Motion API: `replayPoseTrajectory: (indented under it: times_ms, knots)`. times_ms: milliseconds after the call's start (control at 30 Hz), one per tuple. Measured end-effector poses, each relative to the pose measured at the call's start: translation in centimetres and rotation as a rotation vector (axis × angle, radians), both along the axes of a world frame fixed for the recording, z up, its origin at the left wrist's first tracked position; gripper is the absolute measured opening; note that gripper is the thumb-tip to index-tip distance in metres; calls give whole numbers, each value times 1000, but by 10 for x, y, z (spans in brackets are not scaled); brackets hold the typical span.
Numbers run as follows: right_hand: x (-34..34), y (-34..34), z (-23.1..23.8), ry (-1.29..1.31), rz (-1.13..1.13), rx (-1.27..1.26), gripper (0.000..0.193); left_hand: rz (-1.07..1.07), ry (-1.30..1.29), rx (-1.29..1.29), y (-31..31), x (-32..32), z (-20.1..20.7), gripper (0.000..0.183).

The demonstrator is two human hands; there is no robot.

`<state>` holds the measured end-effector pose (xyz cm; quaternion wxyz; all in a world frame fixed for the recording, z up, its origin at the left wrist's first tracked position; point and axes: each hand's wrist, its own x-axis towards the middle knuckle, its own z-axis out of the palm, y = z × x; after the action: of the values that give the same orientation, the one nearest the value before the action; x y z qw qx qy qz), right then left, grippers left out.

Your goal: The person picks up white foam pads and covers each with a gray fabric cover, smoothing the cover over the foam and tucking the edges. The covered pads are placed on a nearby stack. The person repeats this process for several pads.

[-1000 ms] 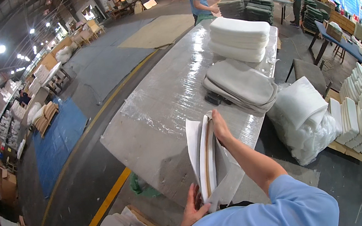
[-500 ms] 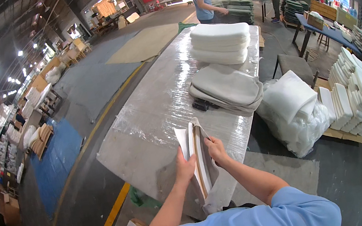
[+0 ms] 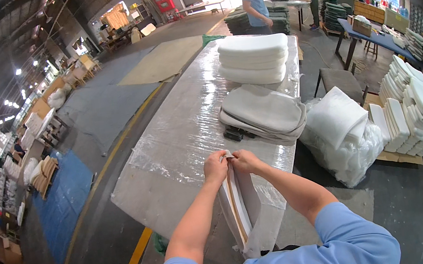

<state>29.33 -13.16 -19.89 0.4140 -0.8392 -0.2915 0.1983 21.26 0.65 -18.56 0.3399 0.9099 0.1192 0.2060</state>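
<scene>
A grey cushion cover (image 3: pixel 255 208) with a white edge and a long tan zip-like strip stands on edge in front of me, its near end against my body. My left hand (image 3: pixel 216 167) is closed in a pinch on the cover's far end. Beside it, my right hand (image 3: pixel 246 160) pinches the same end, the two hands almost touching. Beyond them on the table lie a stack of flat grey covers (image 3: pixel 263 107) and a small black object (image 3: pixel 234 134) I cannot make out. Farther back sits a pile of white foam pads (image 3: pixel 254 59).
The table (image 3: pixel 170 149) is wrapped in clear plastic film. To its right stand a bulging plastic bag with white sheets (image 3: pixel 339 117), a dark chair (image 3: pixel 340 81) and stacked white pads (image 3: pixel 412 106). A co-worker (image 3: pixel 256 6) stands past the far end.
My left hand has moved up and my right hand inward, so both now meet at the cover's far end. The white flap at its left no longer shows. The co-worker has shifted right.
</scene>
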Motion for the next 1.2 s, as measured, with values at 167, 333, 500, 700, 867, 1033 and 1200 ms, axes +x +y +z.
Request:
replayPoseTrajectory:
  times_ms: [167, 333, 500, 700, 867, 1033, 1200]
  knots:
    - [-5, 5, -7, -81, 144, 43, 46, 49, -204, -9, 3, 0, -11, 11]
    - [-12, 0, -1, -164, 247, -6, 35, 100, -344, -101, 2, -5, -26, 4]
    - [-16, -14, 8, -242, 345, -44, 31, 83, -321, -174, -2, -9, -32, 2]
    - [-19, -15, 5, -233, 352, -63, 27, 33, -345, -144, 3, -11, -33, 7]
    - [10, -2, 3, 157, 157, -14, 47, 240, -401, -1090, 20, -38, -35, 25]
    - [39, 35, 5, 259, -17, 481, 54, 266, -13, -1089, 4, -145, -93, 31]
    - [34, 36, -16, 352, 76, 96, 48, 387, 345, -935, -57, -225, -108, 40]
